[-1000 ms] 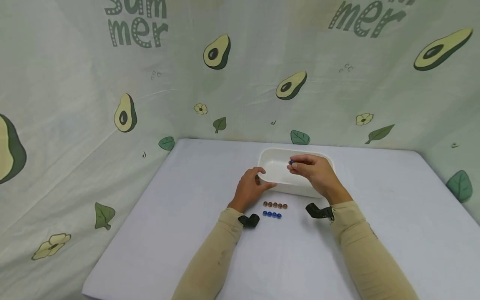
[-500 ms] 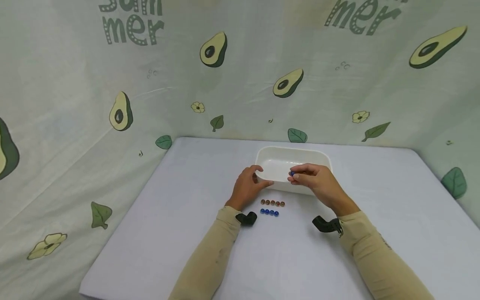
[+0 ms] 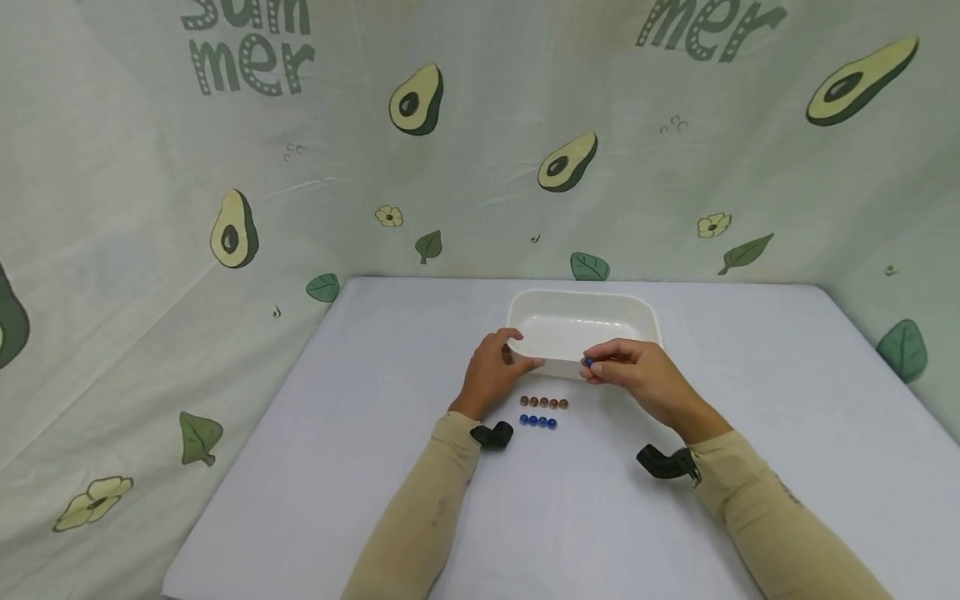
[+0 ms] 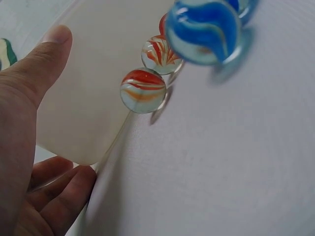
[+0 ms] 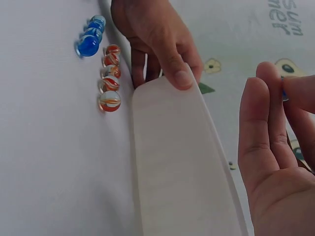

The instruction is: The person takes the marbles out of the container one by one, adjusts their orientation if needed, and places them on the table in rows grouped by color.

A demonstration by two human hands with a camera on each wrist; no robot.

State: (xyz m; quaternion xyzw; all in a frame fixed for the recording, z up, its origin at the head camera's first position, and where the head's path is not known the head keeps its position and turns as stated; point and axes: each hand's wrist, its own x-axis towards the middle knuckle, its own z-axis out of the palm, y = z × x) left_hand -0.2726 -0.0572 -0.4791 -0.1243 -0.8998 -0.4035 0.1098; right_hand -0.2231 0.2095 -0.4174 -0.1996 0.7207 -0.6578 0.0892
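Observation:
A white rectangular tray (image 3: 555, 333) stands on the table. My left hand (image 3: 487, 373) grips its near left corner, thumb on the front wall and fingers round the end. My right hand (image 3: 647, 379) pinches a blue marble (image 3: 588, 362) by the tray's front rim; in the right wrist view the fingers hide most of this marble. In front of the tray lies a row of several red-orange swirled glass marbles (image 3: 543, 402). Nearer to me is a second row, of several blue marbles (image 3: 533, 421). Both rows also appear close up in the left wrist view.
The white-covered table (image 3: 375, 417) extends to both sides of the tray. Behind it hangs a pale cloth (image 3: 480, 167) printed with avocados and leaves. Black wrist cameras (image 3: 663, 462) stick out from both sleeves.
My right hand, still pinching the blue marble, has come back from over the tray's inside toward me, to its front rim. My left hand keeps its hold on the tray corner.

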